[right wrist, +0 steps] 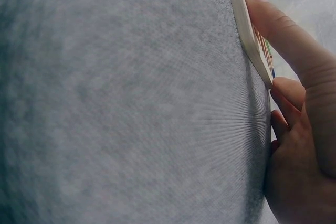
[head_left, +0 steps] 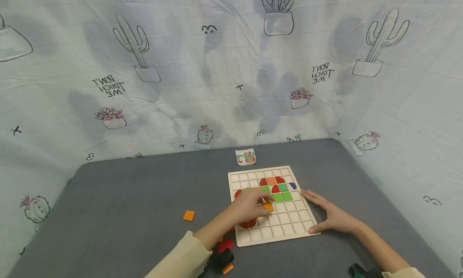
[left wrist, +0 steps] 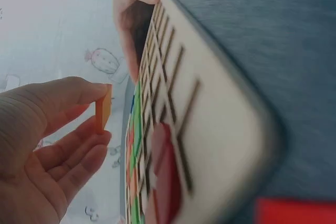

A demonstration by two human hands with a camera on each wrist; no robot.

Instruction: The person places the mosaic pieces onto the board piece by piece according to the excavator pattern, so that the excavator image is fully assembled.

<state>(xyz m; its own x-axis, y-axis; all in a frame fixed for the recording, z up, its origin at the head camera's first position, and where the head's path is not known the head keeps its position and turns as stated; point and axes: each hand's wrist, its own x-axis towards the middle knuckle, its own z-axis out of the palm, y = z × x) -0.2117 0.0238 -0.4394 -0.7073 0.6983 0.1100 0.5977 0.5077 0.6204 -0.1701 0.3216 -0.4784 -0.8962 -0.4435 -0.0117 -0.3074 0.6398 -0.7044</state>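
Observation:
Pinched by its edges between the thumb and fingertips of my left hand (head_left: 246, 205) is an orange square tile (left wrist: 104, 109). It is held over the middle of a wooden grid board (head_left: 285, 230). Red curved pieces (head_left: 248, 223), green squares (head_left: 283, 187), an orange square (head_left: 271, 180) and a blue-and-white piece (head_left: 292, 186) lie in the board's cells. My left hand hides some of the cells. On the board's right side, my right hand (head_left: 335, 218) is spread, its thumb at the near corner and its fingers along the edge.
A small printed pattern card (head_left: 246, 157) lies beyond the board. One loose orange tile (head_left: 189, 215) is on the grey table to the left. Red pieces (head_left: 225, 245) and another orange tile (head_left: 228, 268) lie near my left wrist. A patterned cloth (head_left: 231, 69) hangs behind.

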